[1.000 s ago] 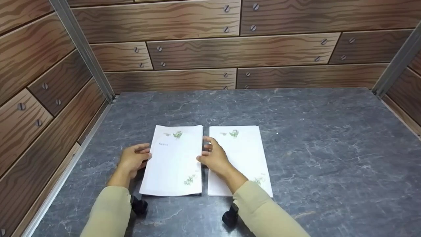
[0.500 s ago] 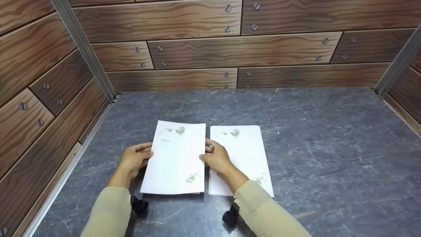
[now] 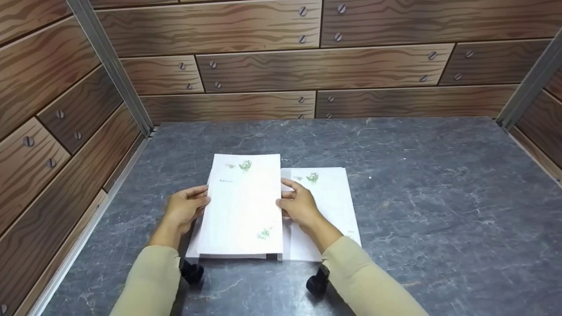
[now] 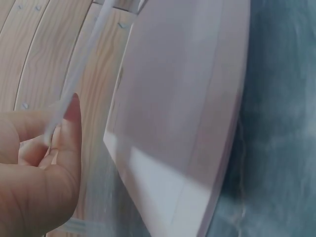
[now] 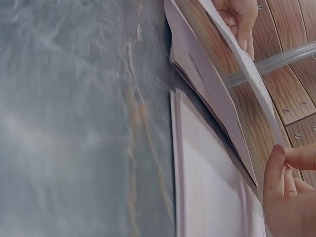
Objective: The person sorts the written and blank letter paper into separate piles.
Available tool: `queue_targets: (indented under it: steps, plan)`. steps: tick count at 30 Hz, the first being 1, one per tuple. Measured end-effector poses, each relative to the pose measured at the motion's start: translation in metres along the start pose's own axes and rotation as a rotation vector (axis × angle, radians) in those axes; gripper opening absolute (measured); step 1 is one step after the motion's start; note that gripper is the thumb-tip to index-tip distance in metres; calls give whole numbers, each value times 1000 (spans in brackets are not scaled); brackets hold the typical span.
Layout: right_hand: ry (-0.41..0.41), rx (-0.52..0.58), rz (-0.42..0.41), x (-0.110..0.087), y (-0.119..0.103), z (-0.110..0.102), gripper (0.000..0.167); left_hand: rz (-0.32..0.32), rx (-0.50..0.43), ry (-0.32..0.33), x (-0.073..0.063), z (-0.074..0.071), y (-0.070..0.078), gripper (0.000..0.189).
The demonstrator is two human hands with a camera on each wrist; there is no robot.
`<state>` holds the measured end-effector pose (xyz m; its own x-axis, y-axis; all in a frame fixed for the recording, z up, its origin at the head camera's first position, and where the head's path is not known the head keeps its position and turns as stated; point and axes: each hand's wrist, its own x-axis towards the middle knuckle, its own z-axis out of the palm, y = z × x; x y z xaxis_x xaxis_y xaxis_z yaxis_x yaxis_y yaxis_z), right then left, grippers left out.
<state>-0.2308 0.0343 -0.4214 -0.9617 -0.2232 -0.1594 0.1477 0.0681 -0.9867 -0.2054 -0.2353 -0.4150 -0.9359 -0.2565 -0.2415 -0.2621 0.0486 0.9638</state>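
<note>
A white sheet of paper point(image 3: 243, 206) with green printed motifs and a short line of text is held up off the table. My left hand point(image 3: 182, 208) pinches its left edge between thumb and fingers, and my right hand point(image 3: 300, 202) pinches the right edge. In the left wrist view, the lifted sheet point(image 4: 81, 69) stands apart from a paper stack point(image 4: 168, 98) lying below it. The right wrist view shows both hands on the sheet point(image 5: 256, 84), above the left stack point(image 5: 207, 74) and the right stack point(image 5: 212, 173). The sheet partly covers both stacks in the head view.
The right paper stack point(image 3: 327, 206) lies flat with the same green motif, partly behind my right hand. A dark marbled tabletop point(image 3: 439, 197) surrounds the papers. Wood-patterned panels point(image 3: 263, 70) enclose the back and sides, with metal posts point(image 3: 109, 66) at the corners.
The sheet has risen off the left stack and shifted right and away from me, uncovering the stack's lower left part and overlapping the right stack. Both hands have moved right with it.
</note>
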Motion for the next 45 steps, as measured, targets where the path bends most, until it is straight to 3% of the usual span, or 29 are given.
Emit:
queue_targets:
  steps: [12, 33, 45]
  plan:
    - [57, 3, 26, 1, -4, -28, 60, 27, 15, 7, -3, 30, 6, 38]
    - [88, -5, 21, -6, 2, -80, 60, 66, 18, 39, -5, 88, 5, 35]
    - [100, -73, 25, -13, 4, -115, 60, 89, -48, -4, -11, 122, 5, 32]
